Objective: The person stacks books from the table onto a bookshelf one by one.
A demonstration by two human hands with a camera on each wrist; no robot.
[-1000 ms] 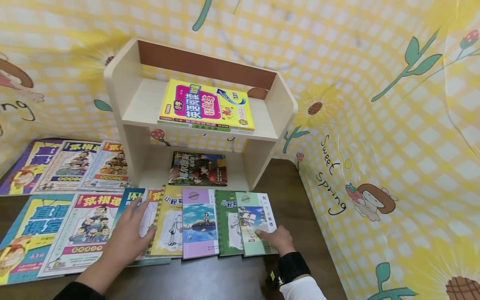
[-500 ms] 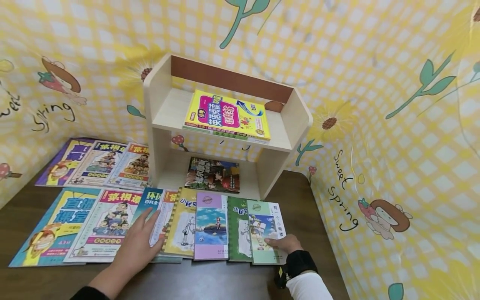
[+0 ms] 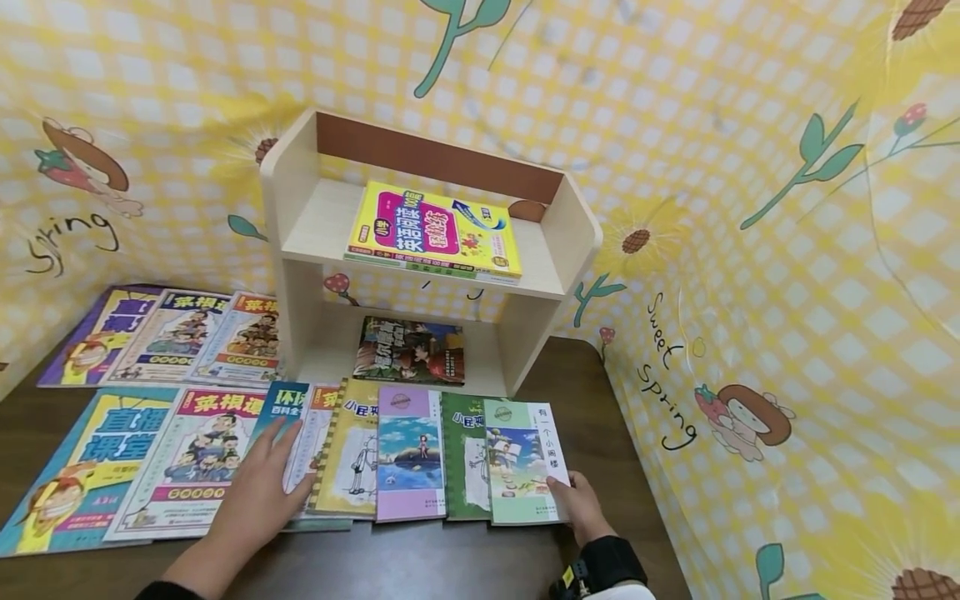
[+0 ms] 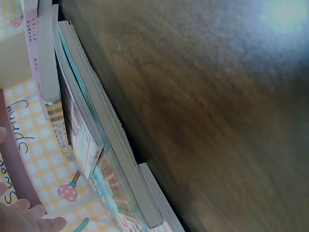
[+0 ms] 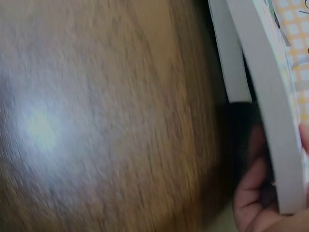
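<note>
A row of overlapping thin books lies on the dark wooden table (image 3: 450,558) in front of a small shelf. My left hand (image 3: 273,467) rests flat with straight fingers on the teal and orange books (image 3: 300,417) at the row's left end. In the left wrist view only its fingertips (image 4: 29,223) show, beside the stacked book edges (image 4: 96,145). My right hand (image 3: 573,497) grips the lower right corner of the light green book (image 3: 517,462) at the row's right end. The right wrist view shows fingers (image 5: 256,193) curled under that book's raised edge (image 5: 270,96).
The pale wooden shelf (image 3: 300,217) holds a yellow book (image 3: 435,229) on top and a dark comic (image 3: 408,350) below. Between my hands lie yellow (image 3: 352,454), purple (image 3: 408,454) and dark green (image 3: 459,458) books. Large magazines (image 3: 187,458) cover the table's left. Yellow checked cloth (image 3: 750,250) walls the back and right.
My right hand slid from the light green book's cover down to its lower right corner and took hold of it. The left hand stays flat on the same books.
</note>
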